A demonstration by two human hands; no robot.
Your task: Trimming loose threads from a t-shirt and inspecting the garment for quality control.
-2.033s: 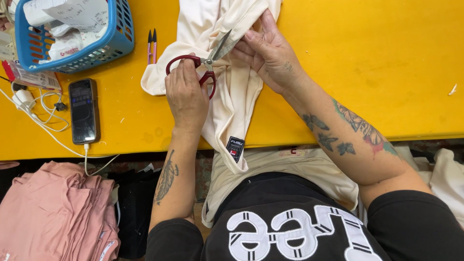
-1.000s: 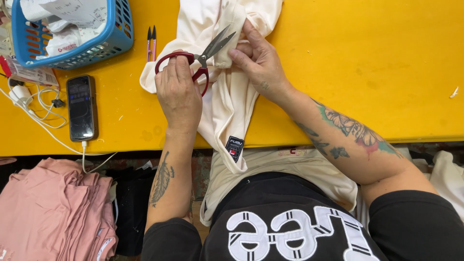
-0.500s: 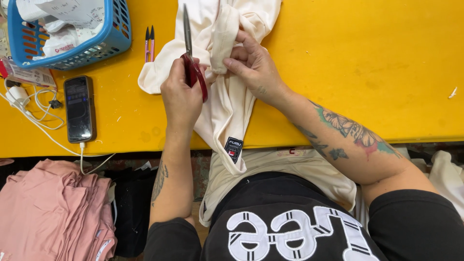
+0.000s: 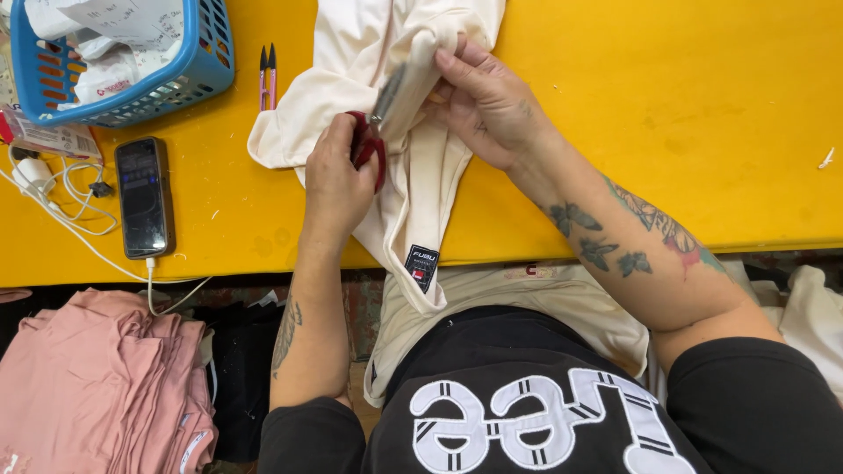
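Scissors [image 4: 376, 132], left-hand [image 4: 338, 180] grip clamped on red handles, blades angled up-right into right-hand-pinched [image 4: 492, 105] cream garment [image 4: 351, 53].

Cream garment [image 4: 421, 175]: 1. Red-handled scissors [image 4: 371, 140]: 1. Thread snips [image 4: 267, 75]: 1. Blue plastic basket [image 4: 189, 83]: 1. Phone [image 4: 144, 197]: 1. White charging cable [image 4: 61, 215]: 1. Stack of pink shirts [image 4: 97, 386]: 1. Yellow counter [image 4: 667, 114]: 1.
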